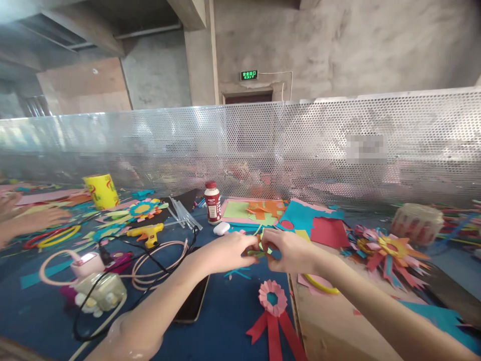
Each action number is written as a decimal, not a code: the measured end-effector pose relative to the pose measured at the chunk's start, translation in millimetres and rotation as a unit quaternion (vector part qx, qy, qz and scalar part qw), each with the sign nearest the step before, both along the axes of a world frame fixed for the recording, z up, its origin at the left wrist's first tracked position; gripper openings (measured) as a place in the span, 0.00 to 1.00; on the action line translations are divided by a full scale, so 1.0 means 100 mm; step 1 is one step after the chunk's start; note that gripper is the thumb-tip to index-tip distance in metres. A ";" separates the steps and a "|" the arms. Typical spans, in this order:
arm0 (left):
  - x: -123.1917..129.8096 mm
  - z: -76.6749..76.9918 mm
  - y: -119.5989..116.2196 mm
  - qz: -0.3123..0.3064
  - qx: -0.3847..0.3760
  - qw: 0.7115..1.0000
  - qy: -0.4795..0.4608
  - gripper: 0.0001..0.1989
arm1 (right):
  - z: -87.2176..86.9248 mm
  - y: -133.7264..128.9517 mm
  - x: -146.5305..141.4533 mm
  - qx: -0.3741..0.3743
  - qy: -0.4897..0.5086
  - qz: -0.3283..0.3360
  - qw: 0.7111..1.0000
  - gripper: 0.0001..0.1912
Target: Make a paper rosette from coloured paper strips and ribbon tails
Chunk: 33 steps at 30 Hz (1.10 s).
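My left hand (237, 250) and my right hand (285, 248) meet over the middle of the blue table. Between their fingertips is a small light-green paper piece (262, 240), partly hidden by the fingers. Both hands are closed in a pinch on it. Thin blue paper strips (238, 273) lie on the table just below the left hand. Closer to me rests a pink pleated paper rosette (272, 298) with a blue centre and red ribbon tails. A dark phone or tablet (191, 306) lies under my left forearm.
Behind the hands stand a brown bottle (213, 203) and a white earbud case (221, 228). A yellow glue gun (146, 234) and tangled cables lie left. Paper flowers (391, 250) and a brown board (326, 311) are right. Another person's hand (45, 220) reaches in at far left.
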<state>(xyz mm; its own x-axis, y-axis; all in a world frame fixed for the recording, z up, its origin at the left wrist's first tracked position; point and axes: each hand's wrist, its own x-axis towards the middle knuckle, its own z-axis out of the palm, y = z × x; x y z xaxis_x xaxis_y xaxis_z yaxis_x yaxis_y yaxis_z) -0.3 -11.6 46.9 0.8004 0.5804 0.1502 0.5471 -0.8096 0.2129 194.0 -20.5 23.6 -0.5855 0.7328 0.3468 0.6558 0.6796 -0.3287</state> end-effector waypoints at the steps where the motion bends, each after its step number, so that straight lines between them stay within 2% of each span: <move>1: -0.01 -0.02 0.01 -0.001 0.007 1.000 0.000 0.03 | 0.00 0.00 0.00 -0.007 0.003 -0.002 1.000 0.09; 7: -0.09 -0.10 0.08 0.003 0.077 0.997 -0.024 0.04 | 0.06 0.03 0.12 -0.090 0.030 -0.024 0.995 0.24; 8: -0.11 -0.12 0.09 0.003 0.091 0.995 -0.029 0.04 | 0.06 0.05 0.16 -0.111 0.037 -0.032 0.993 0.24; 11: -0.13 -0.20 0.15 -0.002 0.138 0.989 -0.045 0.06 | 0.03 0.16 0.23 -0.178 0.064 -0.059 0.980 0.12; 12: -0.14 -0.22 0.17 -0.004 0.153 0.987 -0.050 0.06 | 0.00 0.20 0.23 -0.194 0.080 -0.071 0.975 0.12; 16: -0.14 -0.25 0.19 -0.028 0.216 0.973 -0.072 0.08 | -0.07 0.25 0.17 -0.251 0.172 -0.098 0.947 0.21; 20: -0.13 -0.21 0.12 -0.066 0.293 0.949 -0.100 0.08 | 0.01 0.13 0.11 -0.333 0.228 -0.034 0.914 0.23; 25: -0.11 -0.15 0.03 -0.063 0.295 0.949 -0.087 0.10 | 0.10 0.05 0.12 -0.385 0.258 0.028 0.886 0.16; 33: -0.09 -0.17 0.01 -0.066 0.302 0.948 -0.074 0.11 | 0.03 0.08 0.09 -0.397 0.276 0.062 0.873 0.11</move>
